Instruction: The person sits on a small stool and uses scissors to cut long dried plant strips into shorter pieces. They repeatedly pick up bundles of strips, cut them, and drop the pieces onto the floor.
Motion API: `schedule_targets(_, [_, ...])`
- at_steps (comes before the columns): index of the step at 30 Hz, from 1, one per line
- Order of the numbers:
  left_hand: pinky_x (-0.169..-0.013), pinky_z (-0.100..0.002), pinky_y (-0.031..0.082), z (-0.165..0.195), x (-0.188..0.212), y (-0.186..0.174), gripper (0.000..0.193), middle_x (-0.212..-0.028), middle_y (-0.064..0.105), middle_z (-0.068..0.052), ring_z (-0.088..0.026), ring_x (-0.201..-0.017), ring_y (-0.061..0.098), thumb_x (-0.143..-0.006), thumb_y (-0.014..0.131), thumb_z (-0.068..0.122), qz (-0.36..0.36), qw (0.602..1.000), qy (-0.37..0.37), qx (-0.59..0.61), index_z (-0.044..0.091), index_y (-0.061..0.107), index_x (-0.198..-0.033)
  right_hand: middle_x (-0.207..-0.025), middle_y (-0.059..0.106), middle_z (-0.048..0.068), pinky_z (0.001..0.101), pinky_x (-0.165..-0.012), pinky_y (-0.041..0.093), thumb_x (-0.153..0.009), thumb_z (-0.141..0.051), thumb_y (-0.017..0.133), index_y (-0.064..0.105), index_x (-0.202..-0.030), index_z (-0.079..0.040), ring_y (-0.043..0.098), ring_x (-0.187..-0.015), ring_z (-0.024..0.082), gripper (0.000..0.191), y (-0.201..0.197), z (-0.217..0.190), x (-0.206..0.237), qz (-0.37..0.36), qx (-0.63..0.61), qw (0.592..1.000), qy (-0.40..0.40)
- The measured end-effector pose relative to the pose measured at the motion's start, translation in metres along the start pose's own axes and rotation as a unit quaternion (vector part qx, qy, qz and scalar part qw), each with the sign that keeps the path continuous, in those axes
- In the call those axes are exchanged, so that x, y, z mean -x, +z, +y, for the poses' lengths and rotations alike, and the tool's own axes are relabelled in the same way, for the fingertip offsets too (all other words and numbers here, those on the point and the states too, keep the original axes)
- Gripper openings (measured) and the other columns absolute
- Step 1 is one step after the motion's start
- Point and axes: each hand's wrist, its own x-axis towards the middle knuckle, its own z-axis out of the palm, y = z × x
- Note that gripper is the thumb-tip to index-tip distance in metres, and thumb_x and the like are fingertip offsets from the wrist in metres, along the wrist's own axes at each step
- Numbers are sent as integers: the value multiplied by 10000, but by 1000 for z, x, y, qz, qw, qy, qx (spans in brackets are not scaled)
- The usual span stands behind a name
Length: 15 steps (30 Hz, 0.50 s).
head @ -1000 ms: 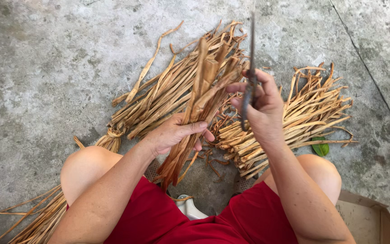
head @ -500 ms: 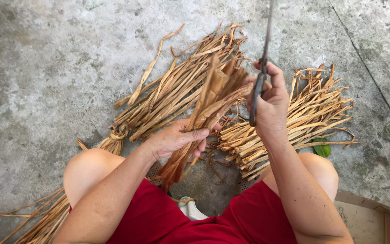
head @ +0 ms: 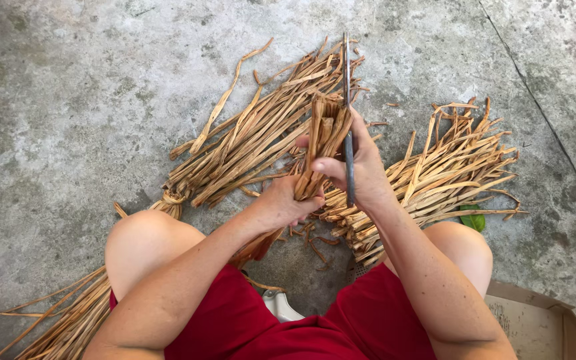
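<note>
Over the grey concrete floor (head: 68, 100): left hand (head: 281, 203) clamped on a bunch of dry tan leaf strips (head: 325, 133); right hand (head: 361, 167) gripping a thin metal blade (head: 346, 73) against it.

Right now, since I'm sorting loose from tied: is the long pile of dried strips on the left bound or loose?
Bound: a twisted strip wraps the long pile of dried strips near its lower end.

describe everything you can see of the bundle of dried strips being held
The held bundle is a handful of flat, tan-brown dried leaf strips, stiff and fibrous-looking, upright with uneven top ends. The left hand grips its lower part; the right hand holds a thin metal blade against its right edge. Its lower end hangs between the knees.
</note>
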Motion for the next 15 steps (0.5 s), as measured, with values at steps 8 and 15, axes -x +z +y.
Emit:
schedule_targets(8, [-789,-344,573,3,6,-18,650,-1038,640,-108,-188,-904,662,-853,790,415,179,915,340,-121,-6,564,-1294,-1079,695,113,235,-552,483,-941,-20,759,493,-1412,-70,584,-691,110,543,-12,-8,-10,145,95,983,-66])
schedule_targets(15, [-962,-403,583,-5,-1,-2,802,-1150,718,-168,-256,-1084,718,-857,558,706,-219,895,93,377,42,570,-1306,-1049,690,104,173,-537,434,-1012,-4,744,385,-1509,-108,545,-622,47,621,-15,-19,6,154,-71,970,-173])
